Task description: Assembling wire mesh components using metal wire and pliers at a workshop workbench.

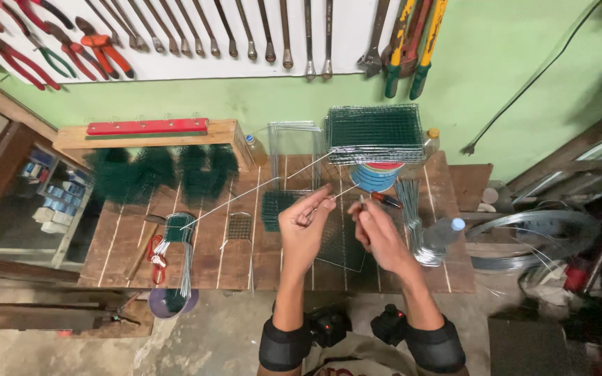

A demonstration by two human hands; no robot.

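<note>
**Ana:** While the left hand (306, 224) is pinching that long thin wire rod (245, 193), the rod is running away up and to its left across the wooden bench (127, 240), so the free length is lying clear of the working end.

**Ben:** And the fingers are closing tight on it, thumb against forefinger. The grip is sitting right at the near end, probably so the tip is staying steady.

**Ana:** Just to the right of that hand, the right hand (379, 233) is curling shut around a small tool (362, 202); only a short dark tip is showing above the fist, so what kind it is cannot be told.

**Ben:** The two hands are hovering close together, not quite touching, above a flat wire mesh panel (339, 244) that is lying directly beneath them. That seems to be the piece the wire is being brought to.

**Ana:** Beyond the right hand, a red-handled screwdriver (387, 200) is resting within easy reach, and behind it a stack of green mesh panels (375, 132) is sitting on a blue spool (373, 177).

**Ben:** To the right of that hand, a clear plastic bottle (444, 233) is lying beside a bundle of cut wires (412, 216), kept at the outer side, likely as stock.

**Ana:** Far left of the left hand, another wire bundle (175, 240) is waiting.
</note>
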